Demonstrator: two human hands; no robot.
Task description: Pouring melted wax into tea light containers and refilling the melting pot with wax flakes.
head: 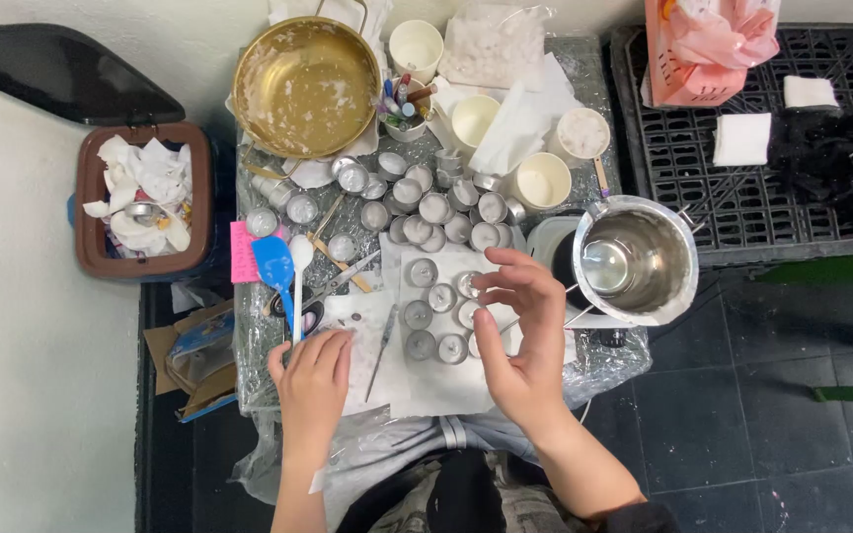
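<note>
My left hand [313,380] rests palm down on a white paper sheet [426,390] at the table's near edge, fingers loosely curled, holding nothing. My right hand [525,326] hovers over several small round metal tealight cups [433,316] set out on the paper, its fingers spread and its fingertips next to the rightmost cups. Whether it pinches anything is hidden. A thin metal tool [381,350] lies on the paper between the two hands.
A steel pot [634,259] sits on a burner at right. Behind are many loose metal cups [417,197], a brass pan [305,87], white cups [542,181], and a blue spatula and white spoon [288,271]. A bin of waste paper [142,197] stands left, a black crate [742,128] right.
</note>
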